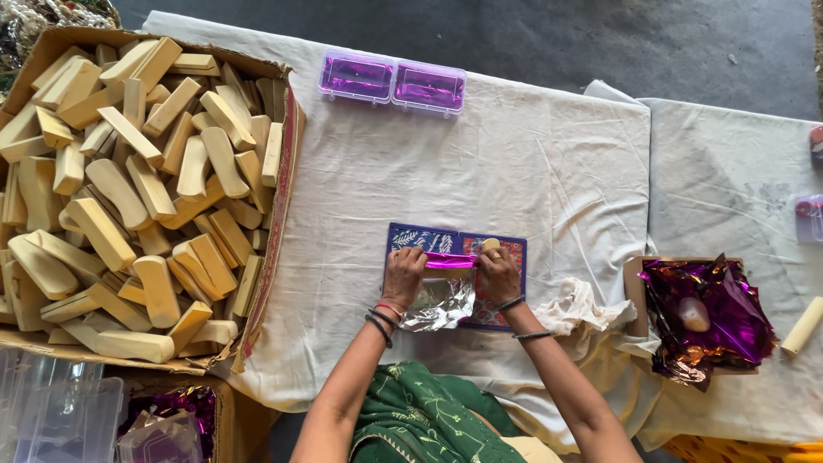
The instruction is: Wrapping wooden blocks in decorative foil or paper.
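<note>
1. The left hand (404, 273) and right hand (499, 273) both press down on a narrow pink foil-wrapped bar (449, 261), one at each end, fingers curled and pinching the foil.
2. The bar lies across a flat blue patterned board (415, 237) on the bench — near the middle of the white cloth (514, 163) that covers it.
3. A loose flap of silver foil sheet (441, 304) hangs from the bar toward the person, between the two wrists, crumpled at its lower edge.
4. A small pale round piece (490, 244) sits on the board just beyond the right hand's fingers.
5. To the left, a large open cardboard box (283, 184) is heaped with pale wooden blocks (129, 197).
6. At the far edge of the cloth stand two clear purple-tinted plastic cases (393, 82), side by side and touching.
7. To the right, a small brown tray (634, 296) holds crumpled purple foil sheets (711, 317) — a pale lump rests on them.
8. A pale wooden stick (802, 327) lies near the right edge, just beside the foil.
9. Both wrists wear bangles.
</note>
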